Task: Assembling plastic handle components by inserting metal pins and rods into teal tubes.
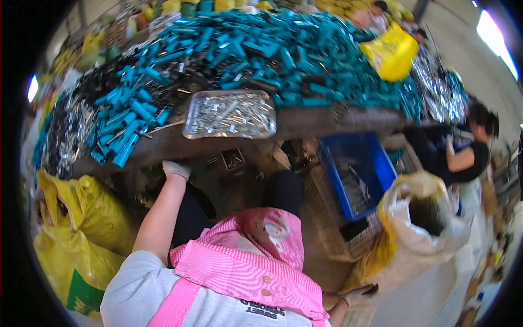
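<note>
The left hand (176, 169), in a pale glove, reaches under the front edge of the desk (310, 122); whether it holds anything cannot be told. The right hand (359, 296), also gloved, hangs low beside a white sack (430, 240), its grip unclear. Above the left hand, a clear tray (229, 114) of small metal parts sits near the edge, hemmed by heaped teal tubes (261, 49). A blue crate (357, 169) and yellow bags (81, 229) crowd the floor.

One clear tray (229, 114) of metal parts, one blue crate (357, 169), three yellow sacks (390, 53), countless teal handles (261, 43).
</note>
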